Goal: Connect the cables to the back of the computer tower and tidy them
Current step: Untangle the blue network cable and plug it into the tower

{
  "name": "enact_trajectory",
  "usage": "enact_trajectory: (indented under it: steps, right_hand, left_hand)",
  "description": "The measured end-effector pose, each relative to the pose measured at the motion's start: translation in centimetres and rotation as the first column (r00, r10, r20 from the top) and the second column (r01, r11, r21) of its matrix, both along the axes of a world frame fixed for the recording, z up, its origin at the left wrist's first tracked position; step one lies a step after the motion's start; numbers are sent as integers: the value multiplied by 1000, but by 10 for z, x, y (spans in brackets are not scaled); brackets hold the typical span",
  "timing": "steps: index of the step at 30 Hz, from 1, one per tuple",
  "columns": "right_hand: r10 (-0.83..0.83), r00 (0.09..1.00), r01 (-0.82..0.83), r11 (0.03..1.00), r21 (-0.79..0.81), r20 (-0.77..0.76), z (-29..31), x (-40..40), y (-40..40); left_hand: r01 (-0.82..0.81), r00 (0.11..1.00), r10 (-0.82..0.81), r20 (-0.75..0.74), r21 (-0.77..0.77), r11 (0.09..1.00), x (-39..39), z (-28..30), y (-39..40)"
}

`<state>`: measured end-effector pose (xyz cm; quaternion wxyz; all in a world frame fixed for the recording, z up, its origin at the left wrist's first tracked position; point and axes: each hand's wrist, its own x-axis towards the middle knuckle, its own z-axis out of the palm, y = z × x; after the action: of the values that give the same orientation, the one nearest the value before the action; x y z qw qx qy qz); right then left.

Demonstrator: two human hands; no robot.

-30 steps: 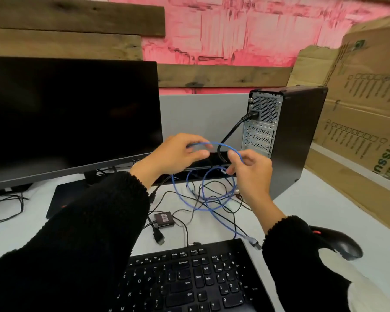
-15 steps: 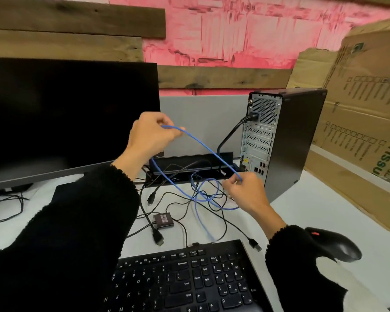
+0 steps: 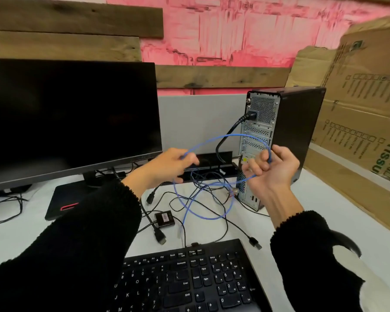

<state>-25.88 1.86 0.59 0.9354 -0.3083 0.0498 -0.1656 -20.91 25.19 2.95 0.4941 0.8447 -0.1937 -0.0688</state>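
1. The left hand (image 3: 167, 167) is pinching the blue cable (image 3: 225, 137) between thumb and fingertips, in front of the tower (image 3: 295, 136) and to its left.
2. The right hand (image 3: 273, 170) is gripping the same blue cable with curled fingers, held up just in front of the tower's back panel, near its lower ports.
3. The blue cable is arching up between the two hands and crossing in front of the tower's back panel; below the hands it is hanging in loose loops that are reaching the desk (image 3: 324, 212) to the left of the tower's base.
4. A thick black power cable (image 3: 230, 131) is sitting plugged into the upper part of the tower's back and curving down to the left.
5. Thin black cables (image 3: 212, 199) are lying tangled on the desk left of the tower, with a loose plug (image 3: 159, 238) and a small black box (image 3: 164, 218) among them.
6. A keyboard (image 3: 189, 280) is lying nearer the person than the tower, and a dark monitor (image 3: 70, 118) is standing well to the tower's left.
7. Flattened cardboard (image 3: 358, 113) is leaning behind and to the right of the tower.
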Motion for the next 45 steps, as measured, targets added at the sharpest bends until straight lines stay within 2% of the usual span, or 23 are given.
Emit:
enact_trajectory:
  steps: [2, 3, 4, 6, 8, 9, 10, 12, 14, 18, 20, 22, 24, 26, 28, 29, 31, 33, 36, 38, 40, 41, 45]
  right_hand:
    - [-41, 992, 2, 950, -311, -119, -7, 2, 4]
    - [-111, 975, -16, 830, -558, -193, -11, 2, 9]
    - [-211, 954, -28, 641, -767, -211, -13, 1, 16]
    - [-366, 931, 103, 259, -960, 1, -19, -2, 30]
    - [-353, 840, 464, 75, -883, 412, -17, -6, 45]
    - [-287, 767, 601, 8, -799, 574, -13, -5, 51]
    - [-191, 725, 666, -51, -745, 661, -4, -5, 55]
    - [-31, 742, 655, -178, -734, 669, 9, -5, 58]
    - [3, 803, 571, -291, -768, 596, 19, -5, 56]
    - [-27, 915, 319, -558, -766, 402, 15, 5, 44]
    - [3, 962, 230, -554, -800, 274, 6, 10, 39]
    - [15, 978, 181, -568, -803, 210, -1, 10, 35]
    - [20, 987, 135, -631, -764, 158, -7, 8, 32]
    - [28, 995, 95, -610, -787, 98, -12, 6, 31]
    - [-17, 997, 56, -523, -850, 76, -16, 5, 31]
    - [-48, 995, 54, -490, -870, 89, -17, 5, 31]
    - [-98, 988, 57, -495, -867, 121, -17, 6, 29]
    - [-124, 984, 53, -485, -873, 129, -15, 5, 27]
    - [-149, 981, 76, -276, -958, 121, -17, 9, 22]
    - [-166, 977, 102, -186, -977, 133, -18, 10, 24]
    - [-158, 981, 80, -193, -978, 112, -18, 8, 23]
    - [-137, 985, 68, -223, -973, 100, -18, 7, 23]
    - [-95, 995, -67, -310, -948, -39, -18, 9, 16]
  left_hand:
    - [-197, 980, 199, -13, -216, 956, 10, 3, -1]
    - [-251, 965, 264, 6, -280, 927, 15, 9, -3]
    - [-264, 956, 289, 49, -289, 920, 17, 14, -6]
    - [-194, 966, 229, 123, -244, 950, 17, 23, -18]
    - [-118, 986, 141, 86, -230, 966, 10, 32, -31]
    - [-71, 996, 83, 33, -255, 964, 4, 36, -38]
    - [-11, 999, -1, -41, -304, 953, -1, 40, -42]
    - [142, 957, -244, -159, -478, 867, -6, 42, -48]
    - [216, 899, -393, -194, -584, 782, -8, 38, -46]
    - [224, 899, -378, -219, -511, 830, 4, 10, -35]
    - [191, 898, -345, -271, -467, 863, 11, -3, -29]
    - [67, 948, -167, -269, -345, 936, 20, -18, -24]
    - [-151, 987, 149, -54, -31, 988, 35, -36, -17]
    - [-290, 954, 241, 179, 353, 890, 41, -52, -13]
    - [-311, 950, 216, 225, 633, 709, 36, -66, -16]
    - [-302, 953, 203, 224, 701, 646, 33, -72, -17]
    - [-301, 953, 214, 213, 723, 622, 32, -77, -17]
    - [-280, 957, 256, 139, 675, 682, 40, -76, -11]
    - [-189, 969, 246, -13, 605, 773, 43, -71, -8]
    - [-165, 975, 223, -15, 627, 761, 40, -80, -13]
    - [-216, 967, 255, 25, 613, 760, 40, -87, -16]
    - [-241, 960, 279, 15, 551, 799, 41, -88, -15]
    - [-151, 978, 175, -113, 190, 970, 40, -66, -11]
